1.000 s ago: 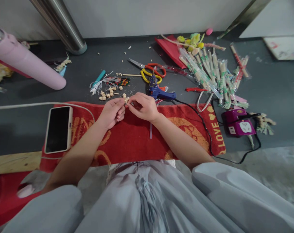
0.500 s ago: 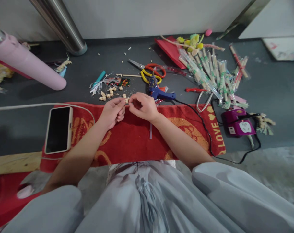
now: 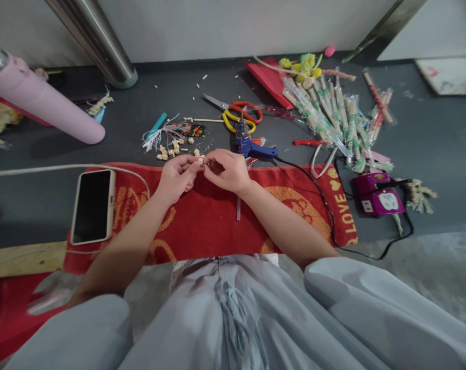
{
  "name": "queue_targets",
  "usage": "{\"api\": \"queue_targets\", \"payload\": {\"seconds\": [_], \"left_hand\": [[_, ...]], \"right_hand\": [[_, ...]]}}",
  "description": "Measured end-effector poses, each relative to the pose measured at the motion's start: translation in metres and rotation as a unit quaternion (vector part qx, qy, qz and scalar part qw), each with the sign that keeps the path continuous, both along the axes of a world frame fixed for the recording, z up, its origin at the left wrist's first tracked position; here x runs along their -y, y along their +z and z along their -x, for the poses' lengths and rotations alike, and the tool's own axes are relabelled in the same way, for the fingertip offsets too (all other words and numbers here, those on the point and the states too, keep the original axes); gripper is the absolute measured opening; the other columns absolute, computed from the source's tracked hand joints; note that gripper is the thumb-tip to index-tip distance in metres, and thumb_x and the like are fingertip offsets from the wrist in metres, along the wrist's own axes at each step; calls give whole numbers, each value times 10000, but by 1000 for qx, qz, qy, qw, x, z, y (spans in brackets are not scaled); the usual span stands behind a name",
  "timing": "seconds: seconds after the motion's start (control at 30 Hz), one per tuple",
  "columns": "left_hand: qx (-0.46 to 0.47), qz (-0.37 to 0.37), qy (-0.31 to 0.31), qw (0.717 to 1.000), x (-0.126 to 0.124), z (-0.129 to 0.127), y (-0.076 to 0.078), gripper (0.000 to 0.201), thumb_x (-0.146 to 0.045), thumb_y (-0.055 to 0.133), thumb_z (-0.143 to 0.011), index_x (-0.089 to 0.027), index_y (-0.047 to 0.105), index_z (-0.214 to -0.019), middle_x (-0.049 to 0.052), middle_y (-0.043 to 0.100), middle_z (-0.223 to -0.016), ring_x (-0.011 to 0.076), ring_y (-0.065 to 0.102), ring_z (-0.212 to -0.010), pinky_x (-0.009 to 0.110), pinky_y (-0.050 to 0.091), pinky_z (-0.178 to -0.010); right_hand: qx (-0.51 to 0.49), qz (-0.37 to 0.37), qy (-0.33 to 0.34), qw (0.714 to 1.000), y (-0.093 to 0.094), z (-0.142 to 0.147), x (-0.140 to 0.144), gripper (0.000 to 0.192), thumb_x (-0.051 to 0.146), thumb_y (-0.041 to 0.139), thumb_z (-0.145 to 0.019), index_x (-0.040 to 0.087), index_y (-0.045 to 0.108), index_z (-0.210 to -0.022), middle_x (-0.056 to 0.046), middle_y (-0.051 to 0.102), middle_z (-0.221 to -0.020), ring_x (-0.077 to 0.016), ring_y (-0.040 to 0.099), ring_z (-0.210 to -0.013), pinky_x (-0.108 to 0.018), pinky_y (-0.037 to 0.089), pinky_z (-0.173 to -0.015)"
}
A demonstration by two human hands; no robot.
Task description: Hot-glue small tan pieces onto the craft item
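Observation:
Over the far edge of the red towel (image 3: 213,221), my left hand (image 3: 178,177) pinches a small pale wooden-looking piece (image 3: 201,161) between thumb and fingers. My right hand (image 3: 228,170) is curled close on the other side, thumb and forefinger bent together at the piece; whether they grip it or something tiny is hidden. Several similar cream pieces (image 3: 174,148) lie on the dark table just beyond my left hand. Past my right hand rests a blue glue gun (image 3: 256,149), its nozzle pointing away. A clear glue stick (image 3: 239,209) lies on the towel below my right wrist.
Scissors (image 3: 238,114), a thin stick (image 3: 208,120) and white threads (image 3: 159,134) lie farther back. Wrapped sticks (image 3: 333,110) heap at the right near a purple power adapter (image 3: 377,194). At left are a phone (image 3: 93,206) and a pink bottle (image 3: 55,103). A black cord crosses the towel.
The small piece shows more clearly between my hands, as my left thumb has straightened along it and its fingers shifted slightly. My right hand has moved very little.

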State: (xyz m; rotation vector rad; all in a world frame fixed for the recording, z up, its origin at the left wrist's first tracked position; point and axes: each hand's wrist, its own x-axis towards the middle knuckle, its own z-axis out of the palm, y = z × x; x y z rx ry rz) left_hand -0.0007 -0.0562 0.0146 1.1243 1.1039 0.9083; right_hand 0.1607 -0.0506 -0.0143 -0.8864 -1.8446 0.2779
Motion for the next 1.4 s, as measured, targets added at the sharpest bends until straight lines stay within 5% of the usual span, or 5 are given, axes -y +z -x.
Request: {"api": "queue_targets", "payload": {"seconds": [0.87, 1.1, 1.4], "left_hand": [[52, 14, 4, 999, 2, -4, -4, 402, -484, 776, -671, -172, 578, -830, -111, 399, -357, 38, 273, -281, 173, 212, -295], [70, 52, 11, 996, 1, -3, 7, 272, -417, 692, -792, -165, 590, -778, -113, 318, -356, 29, 229, -297, 166, 180, -314], [114, 111, 3, 987, -2, -1, 13, 195, -314, 581, -889, -143, 619, -803, -105, 321, -373, 28, 235, -303, 148, 183, -316]], "right_hand": [[34, 25, -42, 998, 0, 2, 1, 101, 233, 489, -762, 174, 570, -746, 2, 613, -647, -89, 521, -558, -216, 394, -551], [-2, 31, -44, 999, 4, 0, 1, 30, 178, 464, -772, 194, 483, -754, 23, 535, -638, -87, 472, -557, -217, 361, -541], [27, 56, -60, 996, 4, -1, -2, 327, 330, 362, -978, 201, 405, -681, 25, 446, -609, -93, 419, -572, -253, 293, -565]]}}
